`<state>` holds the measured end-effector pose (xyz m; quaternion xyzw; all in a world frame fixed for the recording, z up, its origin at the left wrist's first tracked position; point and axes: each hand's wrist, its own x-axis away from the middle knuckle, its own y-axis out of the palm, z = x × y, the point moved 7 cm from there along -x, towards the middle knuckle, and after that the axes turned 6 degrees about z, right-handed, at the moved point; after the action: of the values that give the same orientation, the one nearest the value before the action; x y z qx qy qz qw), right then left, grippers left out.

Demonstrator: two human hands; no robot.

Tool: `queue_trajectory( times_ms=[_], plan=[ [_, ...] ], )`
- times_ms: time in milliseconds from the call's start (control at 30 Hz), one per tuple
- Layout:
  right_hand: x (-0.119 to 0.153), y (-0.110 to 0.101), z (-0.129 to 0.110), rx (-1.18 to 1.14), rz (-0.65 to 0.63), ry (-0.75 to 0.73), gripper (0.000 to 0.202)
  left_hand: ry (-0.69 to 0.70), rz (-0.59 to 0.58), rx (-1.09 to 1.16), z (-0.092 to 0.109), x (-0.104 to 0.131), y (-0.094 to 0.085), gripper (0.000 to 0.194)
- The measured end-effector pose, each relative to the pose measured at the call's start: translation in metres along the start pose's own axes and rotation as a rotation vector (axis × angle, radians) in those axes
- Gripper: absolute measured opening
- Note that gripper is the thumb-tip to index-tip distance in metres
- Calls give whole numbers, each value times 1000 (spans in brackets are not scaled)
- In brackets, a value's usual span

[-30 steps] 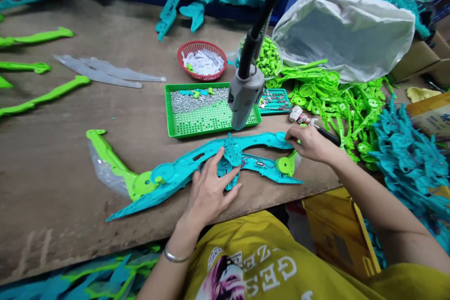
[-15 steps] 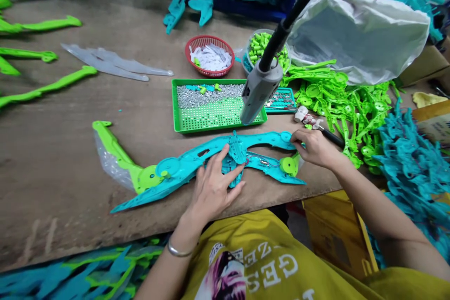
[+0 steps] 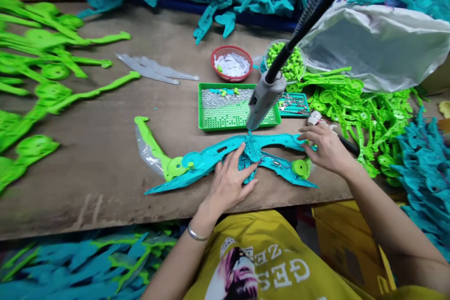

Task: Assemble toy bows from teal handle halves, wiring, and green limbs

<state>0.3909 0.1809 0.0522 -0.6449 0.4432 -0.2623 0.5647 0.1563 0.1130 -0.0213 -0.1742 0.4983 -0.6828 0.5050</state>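
Observation:
A long blue plastic bow-shaped assembly (image 3: 207, 155) lies on the table, with a green arm (image 3: 154, 146) and clear film at its left end. A round green part (image 3: 301, 168) sits near its right end. My left hand (image 3: 230, 183) rests with spread fingers on the middle of the assembly. At the upper right end, my right hand (image 3: 325, 147) has its fingers bent, touching the blue tip; whether a small piece is between them is hidden. A grey electric screwdriver (image 3: 265, 98) hangs just above the middle.
Behind the assembly stand a green screw tray (image 3: 239, 126), a red basket (image 3: 232, 75) and a tub of green pieces (image 3: 291, 63). Green parts (image 3: 351, 103) and blue parts (image 3: 425, 173) are heaped at right, more green arms (image 3: 45, 93) at left.
The whole view has shifted, so the table's things appear farther right. My right hand's fingers have lifted and loosened a little at the blue tip. My left hand stays on the assembly.

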Motion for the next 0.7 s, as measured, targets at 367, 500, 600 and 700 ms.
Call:
queue_trajectory(
  times_ms=[367, 500, 600, 700],
  plan=[
    [-32, 70, -51, 208, -134, -49, 40, 68, 92, -6, 0, 5, 3, 41],
    [-35, 56, -55, 295, -106, -119, 37, 78, 125, 0, 2, 5, 0, 41],
    [-37, 49, -54, 318, -100, -145, 36, 85, 110, -25, 5, 5, -1, 41],
    [-38, 51, -50, 309, -100, -148, 32, 101, 89, -46, 7, 6, 1, 44]
  ],
)
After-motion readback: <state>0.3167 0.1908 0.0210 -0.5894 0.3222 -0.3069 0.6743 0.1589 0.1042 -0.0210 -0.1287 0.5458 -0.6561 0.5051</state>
